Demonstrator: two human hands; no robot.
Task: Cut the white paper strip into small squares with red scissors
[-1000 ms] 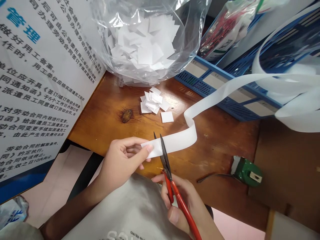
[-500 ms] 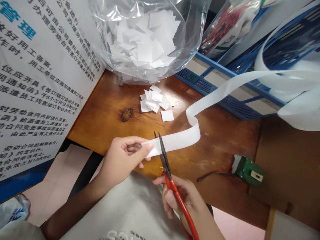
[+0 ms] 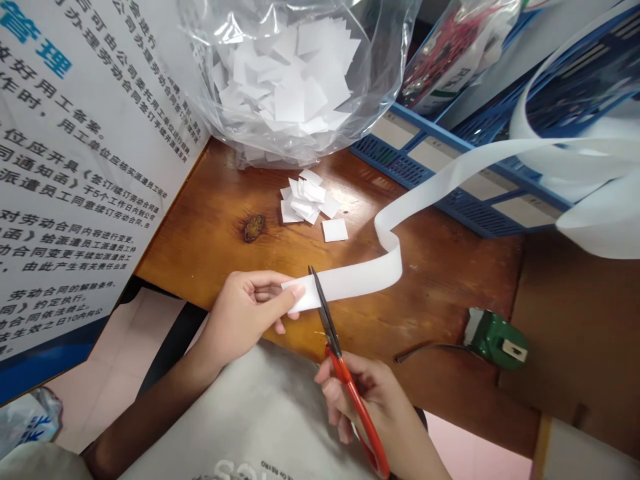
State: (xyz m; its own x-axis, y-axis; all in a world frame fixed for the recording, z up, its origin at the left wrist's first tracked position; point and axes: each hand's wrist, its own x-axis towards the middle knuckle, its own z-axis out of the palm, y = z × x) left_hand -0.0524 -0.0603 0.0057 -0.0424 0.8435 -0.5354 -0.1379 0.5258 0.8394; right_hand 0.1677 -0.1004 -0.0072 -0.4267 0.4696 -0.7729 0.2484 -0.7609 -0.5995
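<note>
My left hand [image 3: 255, 307] pinches the free end of a long white strip [image 3: 360, 280] between thumb and fingers. My right hand [image 3: 370, 393] is wrapped round red-handled scissors [image 3: 356, 393]. Their dark blades are nearly closed across the strip, just right of my left fingertips. From there the strip bends and runs up to the right in loose loops. Beyond my hands a small pile of cut white pieces [image 3: 305, 198] lies on the wooden table [image 3: 215, 233], with one single white square [image 3: 335, 231] beside it.
A clear plastic bag [image 3: 295, 87] full of white pieces stands at the back. Blue trays [image 3: 425, 160] line the back right, one with a bag of red parts [image 3: 445, 60]. A green tape measure [image 3: 497, 340] lies at the right. A printed board [image 3: 75, 173] stands at the left.
The scissor blades have closed across the strip, and the handles have come together in my right hand. My left hand keeps its pinch at the strip's end. The view has shifted slightly.
</note>
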